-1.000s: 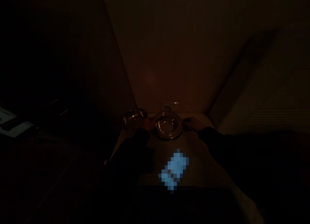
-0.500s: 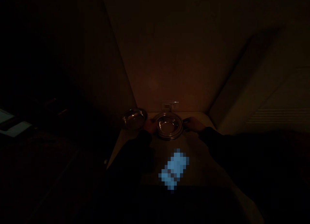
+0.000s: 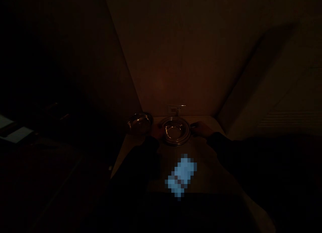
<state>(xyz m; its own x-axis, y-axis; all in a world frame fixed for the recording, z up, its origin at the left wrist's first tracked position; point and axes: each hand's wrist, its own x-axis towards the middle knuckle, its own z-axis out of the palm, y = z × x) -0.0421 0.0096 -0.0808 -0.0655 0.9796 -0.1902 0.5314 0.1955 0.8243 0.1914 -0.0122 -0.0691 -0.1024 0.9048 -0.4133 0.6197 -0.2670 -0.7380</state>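
Note:
In dim light, a round, shiny metal bowl with a wide, ringed rim stands on a small table; it may be several nested pieces. My left hand grips its left rim, though most of its fingers are lost in the dark. At the opposite rim is my right hand, with its fingers bent against the edge. A second metal bowl sits at the table's back left corner, just beyond my left hand. Closer to me lies a glowing bluish rectangle, blurred into blocks.
Behind the table rises a wall with a socket plate just above the table's back edge. A slanting, pale panel with slats stands on the right. Two bright pale patches show at far left in the dark.
The picture has grown darker. Both hands and the bowls stay practically where they were.

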